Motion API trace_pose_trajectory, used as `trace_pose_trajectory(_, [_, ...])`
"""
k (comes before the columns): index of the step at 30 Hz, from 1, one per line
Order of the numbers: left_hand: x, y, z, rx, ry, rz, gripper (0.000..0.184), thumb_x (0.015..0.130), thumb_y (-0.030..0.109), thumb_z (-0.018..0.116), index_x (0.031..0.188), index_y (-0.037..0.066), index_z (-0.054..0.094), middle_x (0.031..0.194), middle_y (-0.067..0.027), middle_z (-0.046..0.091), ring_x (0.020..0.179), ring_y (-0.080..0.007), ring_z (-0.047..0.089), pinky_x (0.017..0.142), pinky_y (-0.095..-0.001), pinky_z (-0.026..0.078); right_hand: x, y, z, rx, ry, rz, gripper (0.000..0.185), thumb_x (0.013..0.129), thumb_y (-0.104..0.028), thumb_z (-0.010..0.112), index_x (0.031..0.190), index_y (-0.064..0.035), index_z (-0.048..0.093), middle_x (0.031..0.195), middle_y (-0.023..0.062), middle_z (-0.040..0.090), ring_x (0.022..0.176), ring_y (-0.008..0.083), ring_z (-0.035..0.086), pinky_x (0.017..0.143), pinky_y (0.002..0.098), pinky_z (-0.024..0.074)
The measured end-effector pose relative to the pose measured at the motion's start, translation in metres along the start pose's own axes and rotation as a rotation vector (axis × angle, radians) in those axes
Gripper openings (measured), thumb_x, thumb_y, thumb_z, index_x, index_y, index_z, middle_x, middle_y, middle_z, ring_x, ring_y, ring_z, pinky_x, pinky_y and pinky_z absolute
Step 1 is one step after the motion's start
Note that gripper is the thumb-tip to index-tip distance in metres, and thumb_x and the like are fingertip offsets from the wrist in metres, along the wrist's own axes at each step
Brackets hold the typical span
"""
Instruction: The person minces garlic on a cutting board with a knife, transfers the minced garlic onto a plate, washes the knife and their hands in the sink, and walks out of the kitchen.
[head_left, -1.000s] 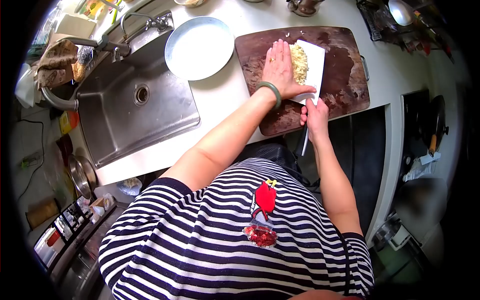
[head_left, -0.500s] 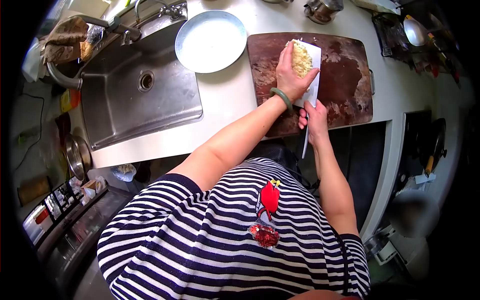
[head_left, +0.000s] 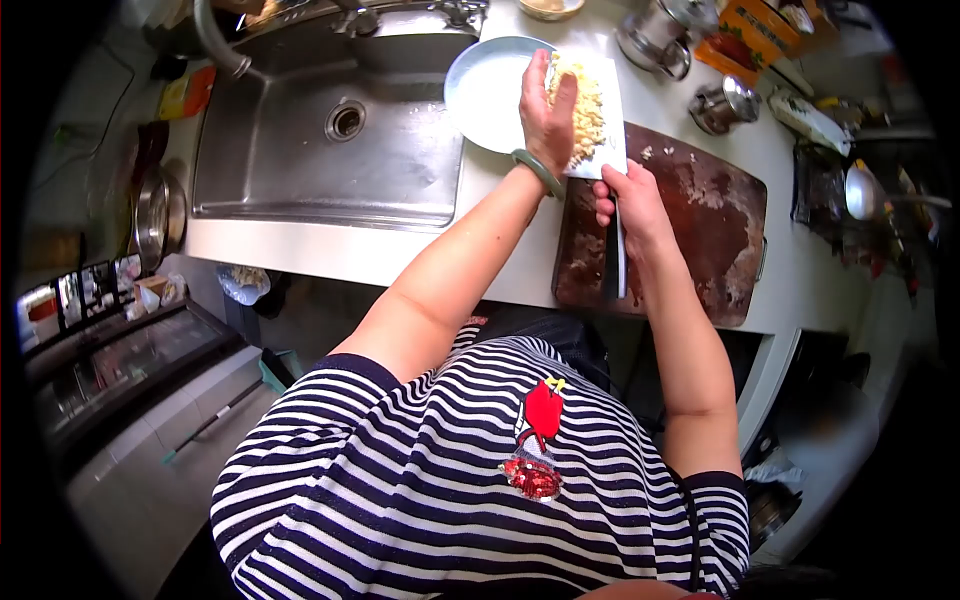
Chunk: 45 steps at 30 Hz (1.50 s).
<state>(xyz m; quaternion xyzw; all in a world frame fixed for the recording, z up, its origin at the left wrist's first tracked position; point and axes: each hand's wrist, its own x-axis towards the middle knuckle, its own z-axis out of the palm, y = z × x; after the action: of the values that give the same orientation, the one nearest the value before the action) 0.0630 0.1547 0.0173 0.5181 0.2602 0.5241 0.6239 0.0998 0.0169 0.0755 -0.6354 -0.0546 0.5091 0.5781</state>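
Note:
My right hand (head_left: 633, 205) grips the dark handle of a wide-bladed knife (head_left: 610, 110). On the flat of the blade lies a pile of pale yellow chopped food (head_left: 590, 115). My left hand (head_left: 548, 118), with a green bangle at the wrist, rests along the left side of the pile, fingers extended and thumb apart. Blade and food are at the right edge of a round white plate (head_left: 490, 95), partly over it. Below and to the right is the brown cutting board (head_left: 690, 220), with a few pale bits near its top edge.
A steel sink (head_left: 300, 150) lies left of the plate. Metal pots (head_left: 722, 105) and an orange box (head_left: 748, 38) stand at the back right of the counter (head_left: 330, 258). A small bowl (head_left: 550, 8) sits behind the plate.
Both hands have carried the knife and the chopped food off the cutting board and left to the plate's edge. The view has shifted too.

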Motion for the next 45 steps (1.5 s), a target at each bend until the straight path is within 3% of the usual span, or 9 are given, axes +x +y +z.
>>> trace_pose_trajectory(2, [0.014, 0.011, -0.018, -0.129, 0.024, -0.193, 0.073, 0.099, 0.045, 0.045, 0.142, -0.011, 0.028, 0.147, -0.0239, 0.036, 0.138, -0.0279, 0.033, 0.114, -0.0330, 0.022, 0.016, -0.012, 0.016, -0.048, -0.043, 0.036, 0.002, 0.092, -0.006, 0.051, 0.091, -0.0052, 0.051, 0.069, 0.0010, 0.051, 0.053, 0.0087, 0.048, 0.045, 0.0246, 0.0417])
trace_pose_trajectory(9, [0.059, -0.026, -0.068, -0.154, 0.047, -0.220, 0.073, 0.098, 0.054, 0.041, 0.138, -0.006, 0.039, 0.137, -0.0189, 0.048, 0.129, -0.0257, 0.043, 0.110, -0.0324, 0.028, 0.042, -0.040, 0.035, -0.181, -0.074, 0.025, 0.006, 0.088, 0.001, 0.047, 0.089, 0.0017, 0.053, 0.074, 0.0050, 0.056, 0.058, 0.0094, 0.051, 0.051, 0.0243, 0.0465])
trace_pose_trajectory(13, [0.057, -0.023, -0.083, 0.320, -0.197, 0.046, 0.079, 0.094, 0.062, 0.038, 0.142, -0.001, 0.037, 0.142, -0.0268, 0.039, 0.136, -0.0389, 0.032, 0.114, -0.0399, 0.024, 0.039, -0.054, 0.036, -0.208, -0.054, 0.046, 0.005, 0.088, 0.001, 0.047, 0.091, 0.0017, 0.051, 0.075, 0.0057, 0.056, 0.059, 0.0099, 0.052, 0.051, 0.0244, 0.0468])
trace_pose_trajectory(15, [0.051, -0.016, -0.084, 0.690, -0.493, 0.366, 0.081, 0.088, 0.069, 0.043, 0.147, 0.013, 0.036, 0.151, -0.0254, 0.024, 0.141, -0.0436, 0.020, 0.116, -0.0476, 0.018, 0.044, -0.058, 0.032, -0.186, -0.086, 0.074, 0.005, 0.088, 0.001, 0.047, 0.092, 0.0016, 0.051, 0.075, 0.0061, 0.056, 0.058, 0.0101, 0.052, 0.051, 0.0247, 0.0468])
trace_pose_trajectory(21, [0.016, 0.003, -0.081, 0.740, -0.888, 0.577, 0.090, 0.078, 0.082, 0.040, 0.149, 0.028, 0.034, 0.158, -0.0194, 0.002, 0.145, -0.0437, 0.002, 0.116, -0.0548, 0.008, 0.051, -0.058, 0.029, -0.145, -0.146, 0.111, 0.009, 0.088, 0.001, 0.046, 0.096, 0.0014, 0.049, 0.077, 0.0070, 0.055, 0.058, 0.0106, 0.051, 0.049, 0.0256, 0.0459])
trace_pose_trajectory(30, [0.042, -0.031, -0.105, 1.074, -0.866, 0.468, 0.097, 0.082, 0.077, 0.041, 0.153, 0.016, 0.018, 0.157, -0.0253, -0.007, 0.146, -0.0408, 0.000, 0.118, -0.0482, 0.002, 0.030, -0.058, 0.028, -0.171, -0.183, 0.138, 0.009, 0.088, 0.001, 0.046, 0.097, 0.0002, 0.048, 0.076, 0.0056, 0.054, 0.055, 0.0098, 0.048, 0.047, 0.0244, 0.0424])
trace_pose_trajectory(37, [0.066, -0.029, -0.099, 1.482, -0.784, 0.239, 0.081, 0.092, 0.066, 0.037, 0.146, 0.005, 0.035, 0.159, -0.0193, 0.007, 0.147, -0.0359, 0.004, 0.118, -0.0490, 0.003, -0.020, -0.036, -0.019, -0.066, -0.166, 0.037, 0.011, 0.088, -0.001, 0.048, 0.099, -0.0001, 0.051, 0.079, 0.0047, 0.055, 0.056, 0.0093, 0.048, 0.049, 0.0236, 0.0428])
trace_pose_trajectory(44, [0.076, -0.041, -0.098, 1.150, -0.620, 0.338, 0.082, 0.093, 0.067, 0.033, 0.142, 0.002, 0.040, 0.149, -0.0174, 0.037, 0.144, -0.0331, 0.022, 0.118, -0.0481, 0.007, -0.068, 0.008, -0.111, -0.008, 0.161, -0.128, 0.008, 0.090, -0.006, 0.048, 0.095, -0.0019, 0.052, 0.074, 0.0038, 0.054, 0.052, 0.0083, 0.048, 0.046, 0.0238, 0.0420])
trace_pose_trajectory(45, [0.075, -0.040, -0.095, 1.006, -0.542, 0.375, 0.074, 0.093, 0.061, 0.044, 0.135, 0.001, 0.049, 0.144, -0.0190, 0.043, 0.140, -0.0344, 0.030, 0.117, -0.0482, 0.014, -0.069, 0.020, -0.129, 0.011, 0.255, -0.129, 0.010, 0.094, -0.012, 0.049, 0.096, -0.0032, 0.052, 0.072, 0.0029, 0.052, 0.051, 0.0086, 0.046, 0.044, 0.0239, 0.0402])
